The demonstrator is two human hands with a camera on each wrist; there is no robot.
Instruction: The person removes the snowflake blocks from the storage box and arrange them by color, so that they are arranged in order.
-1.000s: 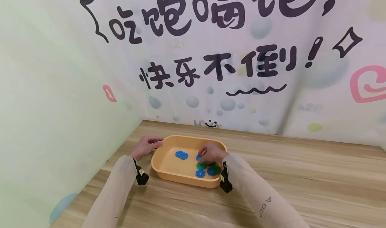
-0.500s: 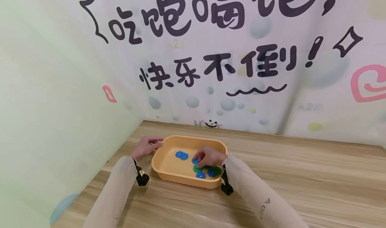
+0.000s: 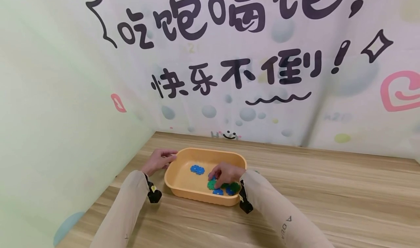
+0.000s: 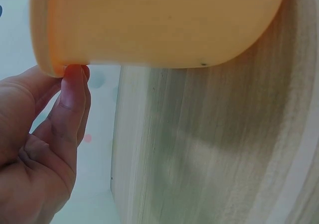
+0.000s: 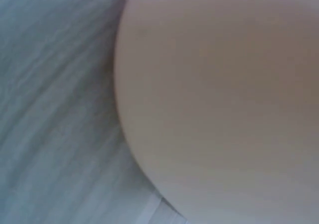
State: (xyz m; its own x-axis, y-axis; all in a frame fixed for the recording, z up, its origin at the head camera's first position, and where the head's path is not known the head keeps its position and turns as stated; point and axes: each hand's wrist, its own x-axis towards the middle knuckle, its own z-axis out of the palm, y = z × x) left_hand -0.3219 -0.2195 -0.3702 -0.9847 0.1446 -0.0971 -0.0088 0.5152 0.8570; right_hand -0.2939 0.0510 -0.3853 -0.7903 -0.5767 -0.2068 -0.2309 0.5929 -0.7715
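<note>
The head view showed us, leftmost, the left hand (image 3: 160,160) pinching the rim of an orange, round-cornered plastic tray (image 3: 188,181) on the wood-grained table (image 3: 328,189). Inside, two overlapping blue notched plastic discs (image 3: 197,169) lay apart from the rest. Rightward, a green notched plastic disc (image 3: 211,184) sat under the fingertips of the right hand (image 3: 227,172); we could not tell whether they gripped or merely touched it. Near the tray's right wall, a dark green disc (image 3: 234,187) partly covered a flat blue disc (image 3: 229,191). We judged that catching notches might drag crowded neighbours along, and that a loosened left grip might let the tray slide.
</note>
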